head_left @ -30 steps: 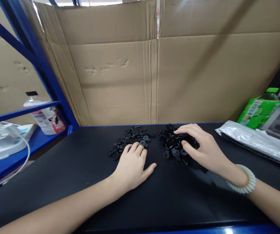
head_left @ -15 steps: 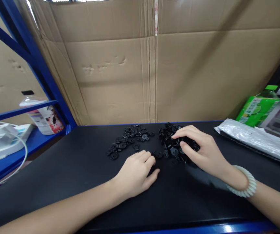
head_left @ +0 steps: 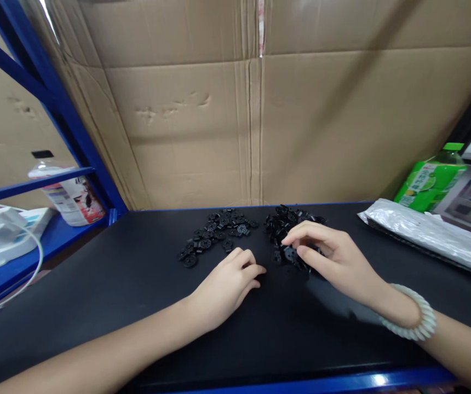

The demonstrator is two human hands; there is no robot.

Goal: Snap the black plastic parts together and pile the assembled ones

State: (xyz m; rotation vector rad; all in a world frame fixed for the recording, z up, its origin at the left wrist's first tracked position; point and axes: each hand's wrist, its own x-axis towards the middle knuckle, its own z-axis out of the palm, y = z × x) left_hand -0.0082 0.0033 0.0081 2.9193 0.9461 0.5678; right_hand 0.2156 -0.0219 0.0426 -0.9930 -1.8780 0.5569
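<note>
Small black plastic parts lie in two heaps on the black table top. The left heap (head_left: 214, 232) is loose and spread out, with round, wheel-like pieces holed through the middle. The right heap (head_left: 279, 224) is thicker and more tangled. My right hand (head_left: 338, 260) reaches over the near side of the right heap, thumb and forefinger apart at a round black part (head_left: 291, 253). My left hand (head_left: 225, 287) rests just in front of the left heap with its fingers curled in. Whatever lies under those fingers is hidden.
A silvery plastic package (head_left: 428, 227) lies at the right edge, before a green-labelled bottle (head_left: 430, 180). On the left, a blue shelf frame (head_left: 61, 120) holds a bottle (head_left: 71, 200) and a white power strip (head_left: 34, 224) with plugs. Cardboard (head_left: 190, 126) walls the back.
The curved black part between my hands is gone from the table there. My left fingers have shifted, the forefinger now reaching past the thumb. My right hand has come slightly nearer and left.
</note>
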